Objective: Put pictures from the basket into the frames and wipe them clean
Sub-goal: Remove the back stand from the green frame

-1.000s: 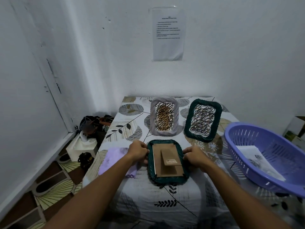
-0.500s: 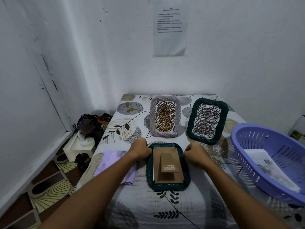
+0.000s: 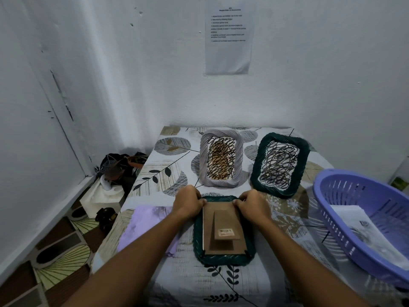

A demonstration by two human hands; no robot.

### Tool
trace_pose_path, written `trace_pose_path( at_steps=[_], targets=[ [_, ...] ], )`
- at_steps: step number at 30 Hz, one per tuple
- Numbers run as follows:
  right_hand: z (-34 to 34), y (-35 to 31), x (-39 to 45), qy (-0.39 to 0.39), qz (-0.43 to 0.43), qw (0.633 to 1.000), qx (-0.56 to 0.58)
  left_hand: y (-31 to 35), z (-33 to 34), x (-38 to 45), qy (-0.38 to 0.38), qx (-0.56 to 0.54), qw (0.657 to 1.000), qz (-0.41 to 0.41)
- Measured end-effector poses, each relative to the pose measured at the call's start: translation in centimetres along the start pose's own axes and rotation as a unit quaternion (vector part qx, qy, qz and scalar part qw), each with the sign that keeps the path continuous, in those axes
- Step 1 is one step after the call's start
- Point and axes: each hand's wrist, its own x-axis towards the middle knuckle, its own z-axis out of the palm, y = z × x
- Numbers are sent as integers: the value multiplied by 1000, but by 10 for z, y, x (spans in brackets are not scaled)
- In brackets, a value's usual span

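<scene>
A dark green picture frame (image 3: 223,259) lies face down on the table, its brown cardboard back (image 3: 222,229) with a folded stand facing up. My left hand (image 3: 188,203) and my right hand (image 3: 252,206) press with closed fingers on the far corners of that back. Behind stand a grey frame (image 3: 220,158) and a second green frame (image 3: 280,165), both with scribbled glass. A purple basket (image 3: 345,196) at the right holds paper pictures (image 3: 363,231). A lilac cloth (image 3: 143,229) lies left of the frame, partly under my left arm.
The table carries a leaf-patterned cover (image 3: 168,169) and stands against a white wall with a printed sheet (image 3: 229,38). On the floor at the left sit a tissue box (image 3: 99,196) and dark bags (image 3: 119,165).
Both hands have slid from the frame's sides up to its far corners. The camera has dipped slightly.
</scene>
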Motion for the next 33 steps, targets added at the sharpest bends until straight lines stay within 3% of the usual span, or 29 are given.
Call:
trace_pose_path(
  at_steps=[13,19,26,33],
  targets=[
    [-10,4,5,-18,-15,999,40,-3,-6,0,-11,-2,999,37],
    [-11,8,-3,-29,-36,997,65,2,-4,-8,-31,-8,999,15],
    [-8,0,-21,-54,-16,998,-37,10,-2,-28,-36,19,999,24],
    [-9,3,-43,-52,-17,996,-72,8,-1,-53,-24,51,994,94]
  ],
)
